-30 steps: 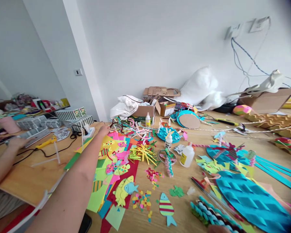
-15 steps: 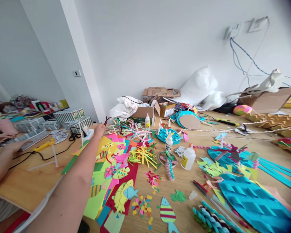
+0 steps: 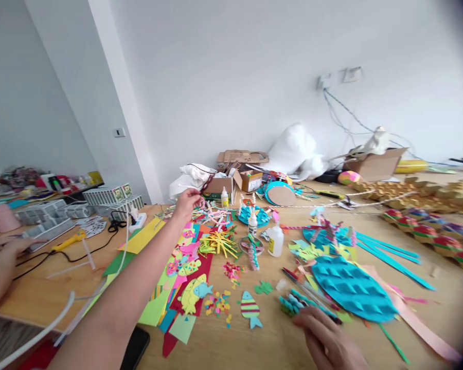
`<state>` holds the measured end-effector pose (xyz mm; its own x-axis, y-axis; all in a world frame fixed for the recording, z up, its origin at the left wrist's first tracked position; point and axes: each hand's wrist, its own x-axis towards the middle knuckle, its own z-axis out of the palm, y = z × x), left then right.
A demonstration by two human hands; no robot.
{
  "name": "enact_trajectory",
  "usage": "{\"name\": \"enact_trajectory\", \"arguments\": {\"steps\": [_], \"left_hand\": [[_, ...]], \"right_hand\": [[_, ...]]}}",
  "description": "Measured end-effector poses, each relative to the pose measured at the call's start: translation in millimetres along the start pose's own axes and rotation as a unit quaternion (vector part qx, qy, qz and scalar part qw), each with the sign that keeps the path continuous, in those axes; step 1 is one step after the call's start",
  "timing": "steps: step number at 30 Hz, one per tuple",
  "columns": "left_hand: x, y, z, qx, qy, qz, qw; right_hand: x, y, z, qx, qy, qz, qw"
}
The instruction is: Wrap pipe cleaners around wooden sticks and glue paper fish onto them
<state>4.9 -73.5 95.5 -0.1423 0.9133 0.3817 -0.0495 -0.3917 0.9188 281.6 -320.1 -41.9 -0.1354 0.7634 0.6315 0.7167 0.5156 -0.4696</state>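
Eleven o'clock, my left hand (image 3: 186, 203) pinches a thin maroon fuzzy stem (image 3: 207, 184), best gently; right hand (image 3: 327, 338), two o'clock, can't tell its grip

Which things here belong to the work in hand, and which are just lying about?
Likely in use:
dark strand, at the left hand
blue braided strands, by the right hand

Apparently lying about:
brown egg tray
white bundle
phone

Diffuse, bright illumination with soft shadows; the wall (image 3: 224, 77) is pale, greyer at left. Blur softens the moulded trays (image 3: 393, 189) at right; dark vignetting curves along the right edge.
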Motion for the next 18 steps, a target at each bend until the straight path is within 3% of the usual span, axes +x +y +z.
{"name": "enact_trajectory", "arguments": {"steps": [4,6,8,11,14,18], "left_hand": [[-95,22,67.7,-0.020,-0.163,-0.025,0.986],[-142,28,85.1,0.000,-0.265,-0.010,0.964],[-179,32,90.8,0.051,-0.309,0.018,0.950],[-209,30,84.1,0.140,-0.287,0.081,0.944],[-218,25,69.3,0.179,-0.259,0.116,0.942],[-222,17,52.7,0.186,-0.236,0.121,0.946]], "right_hand": [[8,-15,-14,0.060,0.072,0.122,0.988],[11,-22,-18,0.164,0.079,0.201,0.962],[13,-25,-21,0.300,0.119,0.230,0.918],[13,-27,-23,0.392,0.151,0.195,0.886],[12,-31,-23,0.343,0.093,0.142,0.924],[13,-37,-26,0.189,0.044,0.072,0.978]]}}
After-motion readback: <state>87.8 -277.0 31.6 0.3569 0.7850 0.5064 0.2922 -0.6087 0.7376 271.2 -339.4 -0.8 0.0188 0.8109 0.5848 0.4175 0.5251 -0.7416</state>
